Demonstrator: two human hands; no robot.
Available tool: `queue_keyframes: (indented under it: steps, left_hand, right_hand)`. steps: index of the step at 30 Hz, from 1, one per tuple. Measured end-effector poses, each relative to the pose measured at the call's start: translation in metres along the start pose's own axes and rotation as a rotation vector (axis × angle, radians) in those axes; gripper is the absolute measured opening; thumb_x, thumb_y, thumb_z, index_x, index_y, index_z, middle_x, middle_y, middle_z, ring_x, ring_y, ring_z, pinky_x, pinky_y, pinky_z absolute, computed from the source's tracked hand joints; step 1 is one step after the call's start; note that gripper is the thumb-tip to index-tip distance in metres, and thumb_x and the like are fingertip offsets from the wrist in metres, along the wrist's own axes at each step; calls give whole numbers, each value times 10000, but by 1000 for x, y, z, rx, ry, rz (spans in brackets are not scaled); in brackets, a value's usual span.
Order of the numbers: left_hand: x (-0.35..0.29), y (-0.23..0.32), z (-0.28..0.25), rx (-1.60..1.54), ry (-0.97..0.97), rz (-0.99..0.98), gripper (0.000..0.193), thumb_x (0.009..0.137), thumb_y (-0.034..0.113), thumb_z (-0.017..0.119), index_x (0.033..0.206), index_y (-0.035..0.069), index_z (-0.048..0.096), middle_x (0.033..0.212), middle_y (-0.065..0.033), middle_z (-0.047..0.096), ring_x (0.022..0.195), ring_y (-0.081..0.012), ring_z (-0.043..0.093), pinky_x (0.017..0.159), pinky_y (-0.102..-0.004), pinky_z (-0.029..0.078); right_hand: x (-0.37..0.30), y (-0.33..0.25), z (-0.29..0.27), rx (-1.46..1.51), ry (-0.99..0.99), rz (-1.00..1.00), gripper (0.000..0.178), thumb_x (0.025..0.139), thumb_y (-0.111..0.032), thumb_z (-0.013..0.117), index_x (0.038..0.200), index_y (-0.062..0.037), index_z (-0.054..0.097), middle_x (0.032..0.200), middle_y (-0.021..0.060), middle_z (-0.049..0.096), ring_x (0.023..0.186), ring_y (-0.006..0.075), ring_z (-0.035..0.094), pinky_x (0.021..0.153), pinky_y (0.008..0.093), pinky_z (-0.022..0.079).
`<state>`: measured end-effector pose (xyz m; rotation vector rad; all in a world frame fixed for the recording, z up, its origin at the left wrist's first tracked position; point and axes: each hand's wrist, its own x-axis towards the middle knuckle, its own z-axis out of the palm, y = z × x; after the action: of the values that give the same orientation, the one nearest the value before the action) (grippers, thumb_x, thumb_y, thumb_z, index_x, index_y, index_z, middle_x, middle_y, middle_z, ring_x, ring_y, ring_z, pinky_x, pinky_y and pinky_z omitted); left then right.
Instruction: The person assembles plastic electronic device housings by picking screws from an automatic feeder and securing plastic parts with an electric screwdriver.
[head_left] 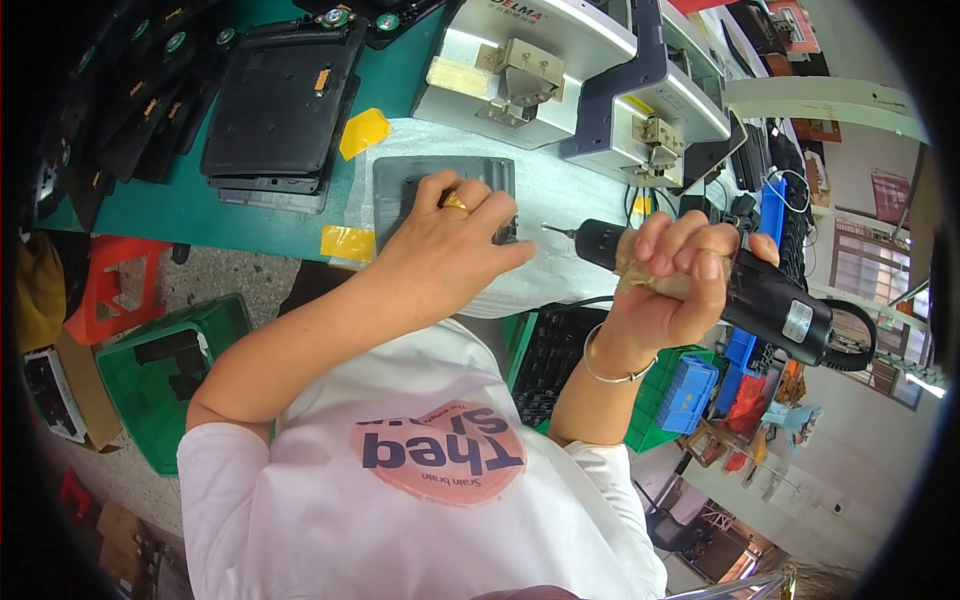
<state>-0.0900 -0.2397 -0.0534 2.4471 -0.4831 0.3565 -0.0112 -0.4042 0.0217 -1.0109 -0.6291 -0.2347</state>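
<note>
From the head view, your left hand [450, 245] lies flat, fingers spread, on the grey panel [400, 190], which rests on the white foam sheet [560, 200] on the bench [180, 205]. Your right hand [670, 275] is closed around the black electric screwdriver [770, 295], its bit pointing toward the panel, just beside it.

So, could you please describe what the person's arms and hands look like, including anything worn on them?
Both forearms are bare. Short white sleeves of a T-shirt end above the elbows. The left hand wears a gold-coloured ring on one finger. The right hand has a thin silver-coloured bangle around the wrist. No gloves or watch are visible.
</note>
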Motion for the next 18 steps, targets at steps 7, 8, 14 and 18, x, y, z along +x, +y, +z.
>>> queue_keyframes:
  steps: [7, 8, 14, 18]
  left_hand:
    - [-5, -7, -5, -104, 1, 29, 183, 757, 104, 612, 909, 177, 682, 986, -5, 533, 1025, -202, 503, 975, -454, 284]
    - [-9, -9, -6, -103, -8, 34, 183, 757, 104, 612, 909, 177, 682, 986, -5, 533, 1025, -202, 503, 975, -454, 284]
    - [-17, -11, -10, -174, 110, 0, 253, 696, 114, 742, 936, 185, 703, 964, 23, 586, 956, -192, 534, 928, -406, 297]
    - [-7, -7, -8, -150, 86, -59, 238, 723, 158, 756, 955, 164, 705, 955, 19, 583, 942, -193, 534, 931, -409, 287]
  right_hand:
    - [-3, -6, -15, 4, 51, -20, 476, 851, 0, 544, 1275, -122, 366, 679, 64, 483, 527, 175, 472, 455, 331, 451]
    - [-4, -7, -14, -9, 47, -10, 481, 851, 1, 543, 1279, -123, 362, 678, 65, 482, 527, 175, 469, 455, 331, 449]
    - [-6, -8, -12, 19, 32, -12, 480, 853, 2, 536, 1280, -123, 356, 667, 68, 478, 525, 181, 462, 450, 340, 448]
    - [-7, -8, -11, 36, 27, -1, 471, 854, -1, 535, 1273, -121, 356, 664, 68, 475, 524, 184, 461, 449, 343, 448]
